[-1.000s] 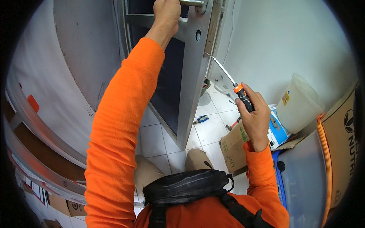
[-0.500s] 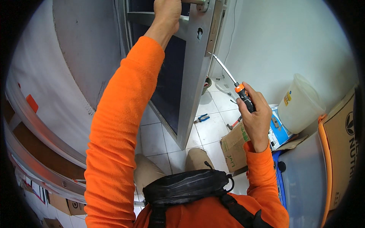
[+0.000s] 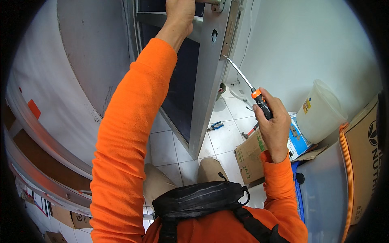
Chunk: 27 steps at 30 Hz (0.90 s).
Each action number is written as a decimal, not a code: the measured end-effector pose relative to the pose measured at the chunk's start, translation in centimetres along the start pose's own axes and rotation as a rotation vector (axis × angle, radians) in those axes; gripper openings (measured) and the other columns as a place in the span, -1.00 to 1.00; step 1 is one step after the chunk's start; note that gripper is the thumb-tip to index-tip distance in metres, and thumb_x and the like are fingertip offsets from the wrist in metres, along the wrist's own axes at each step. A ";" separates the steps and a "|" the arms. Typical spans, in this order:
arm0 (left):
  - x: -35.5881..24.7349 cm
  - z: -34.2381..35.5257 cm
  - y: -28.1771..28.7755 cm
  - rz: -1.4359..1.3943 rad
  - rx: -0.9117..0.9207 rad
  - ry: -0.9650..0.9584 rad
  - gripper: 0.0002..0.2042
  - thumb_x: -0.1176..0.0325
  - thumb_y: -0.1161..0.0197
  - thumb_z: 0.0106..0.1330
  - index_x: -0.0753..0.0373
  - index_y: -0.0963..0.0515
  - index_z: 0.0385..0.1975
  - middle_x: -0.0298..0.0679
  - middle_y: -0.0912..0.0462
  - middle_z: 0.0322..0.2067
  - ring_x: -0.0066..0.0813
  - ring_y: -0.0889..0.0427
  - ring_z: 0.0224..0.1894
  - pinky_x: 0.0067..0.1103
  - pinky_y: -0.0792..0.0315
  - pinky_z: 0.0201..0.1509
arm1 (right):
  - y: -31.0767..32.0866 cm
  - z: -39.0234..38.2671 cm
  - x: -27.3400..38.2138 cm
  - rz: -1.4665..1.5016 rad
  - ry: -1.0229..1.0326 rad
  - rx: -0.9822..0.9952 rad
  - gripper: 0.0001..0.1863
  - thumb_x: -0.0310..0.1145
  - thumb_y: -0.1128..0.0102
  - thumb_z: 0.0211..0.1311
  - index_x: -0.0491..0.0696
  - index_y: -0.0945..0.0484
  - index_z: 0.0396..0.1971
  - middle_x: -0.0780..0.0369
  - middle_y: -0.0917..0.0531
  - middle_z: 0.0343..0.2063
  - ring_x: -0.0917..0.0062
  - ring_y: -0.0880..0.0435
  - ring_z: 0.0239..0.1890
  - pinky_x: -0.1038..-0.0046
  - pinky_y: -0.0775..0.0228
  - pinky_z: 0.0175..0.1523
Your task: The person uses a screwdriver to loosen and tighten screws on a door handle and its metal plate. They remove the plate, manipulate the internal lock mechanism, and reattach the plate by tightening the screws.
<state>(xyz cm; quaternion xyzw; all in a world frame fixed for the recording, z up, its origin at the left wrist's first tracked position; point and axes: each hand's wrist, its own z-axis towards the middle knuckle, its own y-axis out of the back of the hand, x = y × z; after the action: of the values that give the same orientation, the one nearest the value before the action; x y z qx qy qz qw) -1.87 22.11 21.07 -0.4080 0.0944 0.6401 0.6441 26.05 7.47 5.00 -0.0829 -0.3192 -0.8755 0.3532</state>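
A grey metal-framed door (image 3: 199,89) with dark panels stands in front of me, its edge turned toward the right. My left hand (image 3: 180,15) is closed at the lever handle (image 3: 217,5) near the top of the view; its fingers are partly cut off there. Below the handle is a ragged keyhole opening (image 3: 214,35). My right hand (image 3: 272,121) grips a screwdriver (image 3: 261,104) by its black and orange handle. The long shaft slants up and left, its tip at the lower end of the lock plate (image 3: 228,38) on the door's edge.
Blue-handled pliers (image 3: 215,126) and a hammer (image 3: 249,132) lie on the white tiles. At right are a cardboard box (image 3: 250,156), a translucent bucket (image 3: 320,111), a plastic bin (image 3: 324,190) and a large carton (image 3: 364,162). A curved metal-railed structure (image 3: 44,170) stands at left.
The door's upper part and my left hand have shifted very slightly right in the view. Both hands keep their grips, and the screwdriver tip stays at the lock plate.
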 end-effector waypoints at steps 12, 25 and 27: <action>0.7 0.2 -0.5 -0.045 0.010 -0.055 -0.80 0.32 -0.29 0.21 0.19 -0.50 -0.61 -0.43 -0.41 -0.61 -0.59 -0.36 -0.53 -0.48 -0.25 -0.40 | 4.9 5.1 2.7 -0.167 0.091 0.118 -0.61 -0.34 -0.42 0.16 0.07 -0.70 0.04 0.18 -0.71 -0.35 0.26 -0.70 -0.35 0.33 -0.50 -0.24; 0.1 -0.3 -0.4 -0.020 -0.065 -0.118 -0.74 0.35 -0.29 0.14 0.34 -0.49 -0.71 -0.34 -0.49 -0.68 -0.53 -0.45 -0.62 -0.43 -0.29 -0.52 | 3.3 3.7 5.7 -0.836 0.748 -0.118 -0.61 -0.49 -0.31 0.01 0.08 -0.69 -0.08 0.38 -0.62 -0.22 0.57 -0.51 -0.44 0.52 -0.38 -0.42; -0.1 -0.4 -0.6 0.002 -0.096 -0.124 -0.75 0.35 -0.30 0.11 0.35 -0.47 -0.70 -0.32 -0.50 -0.67 -0.49 -0.46 -0.62 -0.43 -0.31 -0.52 | 3.3 3.7 5.8 -0.831 0.742 -0.126 -0.61 -0.48 -0.32 0.02 0.09 -0.70 -0.08 0.39 -0.63 -0.22 0.58 -0.51 -0.44 0.53 -0.39 -0.42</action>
<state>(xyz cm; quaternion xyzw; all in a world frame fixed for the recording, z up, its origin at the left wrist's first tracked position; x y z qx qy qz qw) -1.20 21.84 21.14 -0.3978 0.0240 0.6686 0.6279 23.68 4.68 11.73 0.3426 -0.1262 -0.9289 0.0615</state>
